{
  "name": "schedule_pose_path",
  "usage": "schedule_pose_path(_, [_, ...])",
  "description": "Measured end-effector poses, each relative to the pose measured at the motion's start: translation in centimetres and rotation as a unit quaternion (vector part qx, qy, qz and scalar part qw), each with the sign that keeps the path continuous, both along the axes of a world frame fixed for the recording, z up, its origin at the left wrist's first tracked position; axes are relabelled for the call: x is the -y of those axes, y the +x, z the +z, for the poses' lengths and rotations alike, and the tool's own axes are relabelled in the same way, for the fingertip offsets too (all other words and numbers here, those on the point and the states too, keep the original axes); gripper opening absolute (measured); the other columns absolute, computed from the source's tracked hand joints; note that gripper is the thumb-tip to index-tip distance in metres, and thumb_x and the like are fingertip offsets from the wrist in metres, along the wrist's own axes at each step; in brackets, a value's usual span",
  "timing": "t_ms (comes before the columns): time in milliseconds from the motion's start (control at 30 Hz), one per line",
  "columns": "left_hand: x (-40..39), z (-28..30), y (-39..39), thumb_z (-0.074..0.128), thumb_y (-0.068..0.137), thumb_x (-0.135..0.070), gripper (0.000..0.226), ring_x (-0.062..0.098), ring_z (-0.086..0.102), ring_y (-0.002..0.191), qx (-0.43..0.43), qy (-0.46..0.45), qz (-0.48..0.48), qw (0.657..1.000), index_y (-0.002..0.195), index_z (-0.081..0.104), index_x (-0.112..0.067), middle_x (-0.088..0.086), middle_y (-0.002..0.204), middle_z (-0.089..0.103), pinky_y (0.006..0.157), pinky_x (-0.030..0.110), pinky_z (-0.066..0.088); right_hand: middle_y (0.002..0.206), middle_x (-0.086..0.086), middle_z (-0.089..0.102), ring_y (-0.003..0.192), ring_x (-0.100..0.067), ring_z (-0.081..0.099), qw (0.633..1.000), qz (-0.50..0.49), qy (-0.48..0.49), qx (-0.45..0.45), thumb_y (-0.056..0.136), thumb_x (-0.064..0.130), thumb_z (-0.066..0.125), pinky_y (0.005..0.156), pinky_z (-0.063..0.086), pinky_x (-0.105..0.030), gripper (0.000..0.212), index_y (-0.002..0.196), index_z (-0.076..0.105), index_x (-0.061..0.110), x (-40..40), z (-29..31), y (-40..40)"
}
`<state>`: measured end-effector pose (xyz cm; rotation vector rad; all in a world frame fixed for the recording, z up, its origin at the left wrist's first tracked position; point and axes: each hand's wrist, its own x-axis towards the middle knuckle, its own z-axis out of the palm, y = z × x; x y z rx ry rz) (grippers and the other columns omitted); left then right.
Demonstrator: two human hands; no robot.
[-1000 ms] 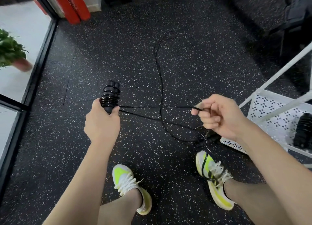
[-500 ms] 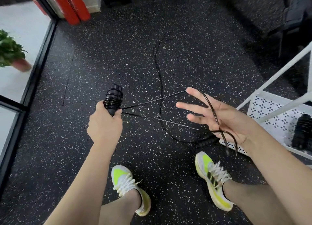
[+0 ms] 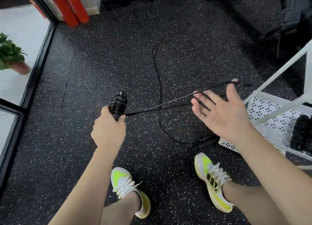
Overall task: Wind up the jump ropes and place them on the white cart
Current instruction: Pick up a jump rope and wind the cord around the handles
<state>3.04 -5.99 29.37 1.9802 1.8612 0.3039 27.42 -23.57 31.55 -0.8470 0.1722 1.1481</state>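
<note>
My left hand (image 3: 108, 132) grips a black ribbed jump-rope handle (image 3: 119, 104) held upright. Its thin black cord (image 3: 157, 72) runs right from the handle and loops around the straight, spread fingers of my right hand (image 3: 224, 113). More cord trails across the floor and curves to the second handle (image 3: 206, 143), which lies on the floor under my right wrist. The white cart (image 3: 271, 121) stands at the right, and a wound black jump rope (image 3: 301, 132) lies on its perforated shelf.
The floor is black speckled rubber. My two feet in yellow-white shoes (image 3: 130, 191) stand below the rope. A glass wall with a black frame (image 3: 40, 56) runs along the left, with a potted plant (image 3: 11, 56) behind it. Red pads (image 3: 72, 7) lean at the back.
My right hand opened from a pinch on the cord and swung up and to the right, carrying a loop of cord around its fingers. My left hand stayed on the handle.
</note>
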Motion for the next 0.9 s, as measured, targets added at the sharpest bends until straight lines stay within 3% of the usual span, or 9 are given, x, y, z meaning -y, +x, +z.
schedule_pose_path(100, [-0.2, 0.0, -0.1, 0.07, 0.096, -0.036, 0.041, 0.038, 0.063, 0.101, 0.012, 0.0, 0.009, 1.0, 0.128, 0.055, -0.016, 0.013, 0.11, 0.07, 0.083, 0.044, 0.044, 0.127, -0.011, 0.07, 0.117, -0.027, 0.067, 0.994, -0.106, 0.01, -0.014, 0.104, 0.041, 0.045, 0.101, 0.055, -0.044, 0.048, 0.135, 0.057, 0.006, -0.1, 0.6, 0.5])
schedule_pose_path(167, [-0.4, -0.1, -0.3, 0.07, 0.096, -0.036, 0.039, 0.039, 0.064, 0.101, 0.017, 0.0, 0.015, 1.0, 0.125, 0.055, -0.015, 0.012, 0.109, 0.07, 0.086, 0.047, 0.046, 0.124, -0.009, 0.072, 0.106, -0.022, 0.073, 0.99, -0.135, 0.017, -0.03, 0.107, 0.037, 0.043, 0.088, 0.061, -0.042, 0.041, 0.13, 0.06, 0.008, 0.1, 1.1, 0.9])
schedule_pose_path(267, [-0.5, 0.0, -0.3, 0.07, 0.096, -0.036, 0.039, 0.037, 0.062, 0.097, 0.024, 0.001, 0.016, 1.0, 0.125, 0.056, -0.015, 0.01, 0.107, 0.07, 0.083, 0.045, 0.045, 0.095, 0.002, 0.078, 0.058, 0.001, 0.066, 0.992, -0.11, 0.012, -0.065, 0.09, 0.033, 0.058, 0.047, 0.048, -0.011, 0.047, 0.136, 0.061, 0.022, 0.5, 0.9, 1.6])
schedule_pose_path(333, [-0.6, 0.1, -0.3, 0.07, 0.096, -0.036, 0.038, 0.032, 0.056, 0.09, 0.033, 0.0, 0.019, 0.999, 0.124, 0.056, -0.016, 0.008, 0.106, 0.068, 0.08, 0.042, 0.042, 0.075, 0.003, 0.072, 0.033, -0.003, 0.041, 0.995, -0.054, -0.005, -0.078, 0.09, 0.05, 0.053, 0.035, 0.038, -0.012, 0.066, 0.146, 0.051, 0.017, 0.6, 0.5, 1.9])
schedule_pose_path(467, [-1.2, 0.3, -1.0, 0.07, 0.096, -0.036, 0.037, 0.029, 0.05, 0.088, 0.035, 0.009, 0.033, 0.999, 0.124, 0.057, -0.016, 0.009, 0.106, 0.068, 0.079, 0.04, 0.039, 0.111, -0.016, 0.07, 0.046, -0.001, 0.047, 0.994, -0.033, -0.022, -0.104, 0.086, 0.061, 0.062, 0.036, 0.04, -0.013, 0.085, 0.142, 0.041, 0.001, 0.6, 0.0, 2.5])
schedule_pose_path(600, [-1.7, 0.4, -1.7, 0.071, 0.096, -0.035, 0.037, 0.031, 0.051, 0.09, 0.041, 0.016, 0.05, 0.998, 0.123, 0.057, -0.014, 0.012, 0.109, 0.068, 0.078, 0.041, 0.039, 0.122, -0.035, 0.059, 0.064, -0.013, 0.064, 0.973, -0.176, 0.033, -0.149, 0.083, 0.02, 0.076, 0.053, 0.053, -0.017, 0.067, 0.135, 0.045, -0.009, 0.8, 0.1, 3.5])
schedule_pose_path(700, [-1.5, 0.2, -1.6, 0.07, 0.096, -0.035, 0.037, 0.035, 0.056, 0.094, 0.033, 0.024, 0.042, 0.998, 0.123, 0.056, -0.014, 0.012, 0.108, 0.068, 0.079, 0.042, 0.04, 0.121, -0.036, 0.062, 0.058, -0.011, 0.064, 0.96, -0.241, 0.01, -0.14, 0.097, -0.006, 0.051, 0.051, 0.051, -0.015, 0.033, 0.13, 0.051, -0.005, 1.0, -0.1, 4.0])
schedule_pose_path(767, [-1.4, 0.2, -1.4, 0.07, 0.096, -0.035, 0.037, 0.037, 0.059, 0.095, 0.029, 0.032, 0.039, 0.998, 0.123, 0.056, -0.014, 0.012, 0.107, 0.069, 0.08, 0.043, 0.041, 0.115, -0.035, 0.065, 0.048, -0.005, 0.056, 0.953, -0.263, -0.018, -0.151, 0.102, -0.008, 0.03, 0.043, 0.042, -0.013, 0.031, 0.123, 0.052, -0.004, 1.4, -0.4, 4.3])
schedule_pose_path(900, [-1.2, 0.2, -1.1, 0.07, 0.096, -0.035, 0.035, 0.033, 0.058, 0.09, 0.051, 0.035, 0.024, 0.998, 0.122, 0.056, -0.016, 0.004, 0.096, 0.065, 0.078, 0.041, 0.042, 0.094, -0.017, 0.069, 0.046, -0.004, 0.044, 0.962, -0.199, -0.165, -0.09, 0.101, -0.004, 0.021, 0.043, 0.034, -0.014, 0.033, 0.106, 0.054, -0.003, 1.4, -1.4, 4.4])
